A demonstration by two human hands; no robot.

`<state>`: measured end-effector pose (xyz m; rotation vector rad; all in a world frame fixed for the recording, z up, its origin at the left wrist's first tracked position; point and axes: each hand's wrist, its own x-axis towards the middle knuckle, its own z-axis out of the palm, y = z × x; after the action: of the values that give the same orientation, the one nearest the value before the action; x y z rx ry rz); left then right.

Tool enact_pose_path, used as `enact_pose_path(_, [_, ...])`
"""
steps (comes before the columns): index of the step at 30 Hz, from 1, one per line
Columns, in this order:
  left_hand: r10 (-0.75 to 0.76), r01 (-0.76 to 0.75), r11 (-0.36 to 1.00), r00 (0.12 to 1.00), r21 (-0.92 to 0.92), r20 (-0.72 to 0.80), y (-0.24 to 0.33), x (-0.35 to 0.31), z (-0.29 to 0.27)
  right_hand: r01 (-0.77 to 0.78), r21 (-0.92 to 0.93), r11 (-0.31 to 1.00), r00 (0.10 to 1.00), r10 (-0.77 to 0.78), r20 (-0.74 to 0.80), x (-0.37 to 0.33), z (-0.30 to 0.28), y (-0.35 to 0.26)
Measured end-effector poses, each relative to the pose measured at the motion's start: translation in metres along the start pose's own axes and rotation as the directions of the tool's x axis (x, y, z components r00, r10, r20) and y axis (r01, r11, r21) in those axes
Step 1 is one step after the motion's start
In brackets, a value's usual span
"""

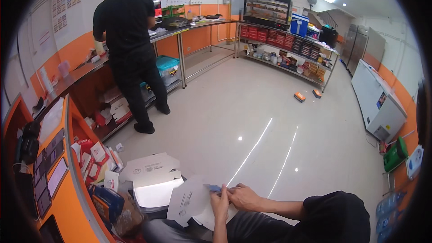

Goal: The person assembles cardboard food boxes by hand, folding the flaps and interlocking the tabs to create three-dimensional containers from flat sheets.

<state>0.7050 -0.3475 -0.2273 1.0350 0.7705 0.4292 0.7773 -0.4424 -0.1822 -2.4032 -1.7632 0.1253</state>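
A thin white cardboard box blank (184,201), partly folded, leans across my lap with its printed flap to the left. Above it, my left hand (220,203) is closed with the fingers pinched together near a small blue-grey piece (214,188); its kind is too small to tell. My right hand (243,197) comes in from the right and meets the left at the fingertips. Its fingers are curled, and what they grip is hidden. Just left of my knees, more white cardboard boxes (157,193) lie stacked, the top one with its printed lid raised.
An orange counter (74,175) with several phones and tablets (56,177) is close on my left. A person in black (126,40) stands at the steel worktable (198,26). Two small orange boxes (299,96) lie on the floor. A white chest freezer (375,96) lines the right wall.
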Motion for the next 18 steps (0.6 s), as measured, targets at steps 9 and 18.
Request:
enact_pose_path(9, [0.002,-0.027,0.968,0.995,-0.248,-0.102,0.027,0.001,-0.032,0.001,0.234,0.972,0.915,0.093,-0.392,-0.023,-0.073,-0.019])
enact_pose_path(18, [0.295,-0.286,0.956,0.929,0.072,-0.224,0.039,-0.015,-0.007,0.012,0.813,0.582,0.936,0.279,-0.213,-0.032,-0.027,-0.041])
